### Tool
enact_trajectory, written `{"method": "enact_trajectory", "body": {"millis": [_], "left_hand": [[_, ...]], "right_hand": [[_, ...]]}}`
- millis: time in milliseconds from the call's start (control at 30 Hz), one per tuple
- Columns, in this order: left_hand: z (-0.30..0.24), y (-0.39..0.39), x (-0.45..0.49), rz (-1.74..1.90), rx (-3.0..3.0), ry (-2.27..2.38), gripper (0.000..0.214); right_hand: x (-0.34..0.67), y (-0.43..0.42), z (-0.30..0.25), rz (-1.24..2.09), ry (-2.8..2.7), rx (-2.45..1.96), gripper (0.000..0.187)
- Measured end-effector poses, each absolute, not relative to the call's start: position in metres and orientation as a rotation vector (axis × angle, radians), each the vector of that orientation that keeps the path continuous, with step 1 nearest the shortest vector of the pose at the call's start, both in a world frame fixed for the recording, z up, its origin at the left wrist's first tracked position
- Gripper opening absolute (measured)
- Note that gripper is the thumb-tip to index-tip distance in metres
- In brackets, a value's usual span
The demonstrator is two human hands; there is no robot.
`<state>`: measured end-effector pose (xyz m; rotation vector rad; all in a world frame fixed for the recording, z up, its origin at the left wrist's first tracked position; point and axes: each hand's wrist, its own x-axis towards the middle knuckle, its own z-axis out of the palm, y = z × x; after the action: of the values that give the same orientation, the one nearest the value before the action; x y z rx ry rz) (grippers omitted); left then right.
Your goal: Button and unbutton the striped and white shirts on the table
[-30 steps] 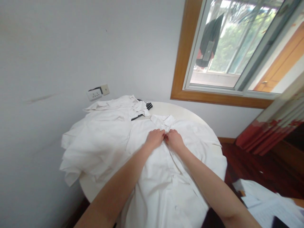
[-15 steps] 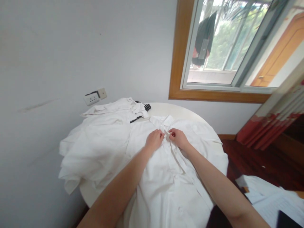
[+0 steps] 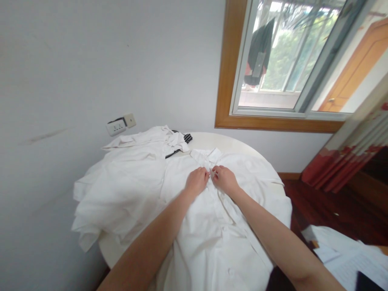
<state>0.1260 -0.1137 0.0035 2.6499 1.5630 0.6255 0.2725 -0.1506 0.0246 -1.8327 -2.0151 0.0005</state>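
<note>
A white button-up shirt (image 3: 200, 234) lies spread front up, its collar toward the wall and its lower part toward me. My left hand (image 3: 197, 180) is closed on one front edge of the shirt, just below the collar. Close beside it, my right hand (image 3: 223, 178) pinches the opposite front edge. The fingertips of both hands almost meet at the placket, and the small bit of cloth or button between them is too small to make out. Below the hands the front gapes a little; lower down, a button shows on the placket.
More white garments (image 3: 121, 182) lie heaped on the left of the round white table (image 3: 224, 141). A black-and-white striped cloth (image 3: 188, 138) pokes out behind them. Papers (image 3: 348, 254) lie at the lower right. A wall with a socket (image 3: 117, 127) and a window (image 3: 273, 60) stands behind.
My right hand has moved slightly left, closer to my left hand, bringing its shirt edge over. The left hand has stayed nearly in place.
</note>
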Motion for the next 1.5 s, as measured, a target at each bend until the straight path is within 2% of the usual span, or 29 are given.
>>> {"method": "enact_trajectory", "body": {"millis": [267, 633, 900, 1000, 1167, 1267, 1500], "left_hand": [[0.003, -0.111, 0.123, 0.704, 2.621, 1.529, 0.025], [0.008, -0.113, 0.123, 0.637, 2.611, 1.495, 0.032], [0.002, -0.112, 0.122, 0.820, 2.542, 1.506, 0.013], [0.003, -0.108, 0.122, 0.835, 2.485, 1.496, 0.019], [0.025, -0.076, 0.127, 0.675, 2.423, 1.583, 0.029], [0.032, -0.053, 0.133, 0.710, 2.453, 1.666, 0.028], [0.004, -0.042, 0.137, 0.715, 2.550, 1.697, 0.033]], "right_hand": [[0.286, -0.142, 0.020, 0.208, -1.876, -1.760, 0.019], [0.291, -0.134, 0.022, 0.378, -1.547, -1.595, 0.028], [0.284, -0.141, 0.015, 0.143, -2.023, -1.684, 0.023], [0.284, -0.139, 0.021, 0.127, -2.062, -1.754, 0.036], [0.289, -0.101, 0.042, 0.203, -2.068, -1.862, 0.024], [0.289, -0.072, 0.048, 0.157, -2.038, -1.857, 0.034], [0.281, -0.048, 0.026, 0.171, -2.151, -1.809, 0.044]]}}
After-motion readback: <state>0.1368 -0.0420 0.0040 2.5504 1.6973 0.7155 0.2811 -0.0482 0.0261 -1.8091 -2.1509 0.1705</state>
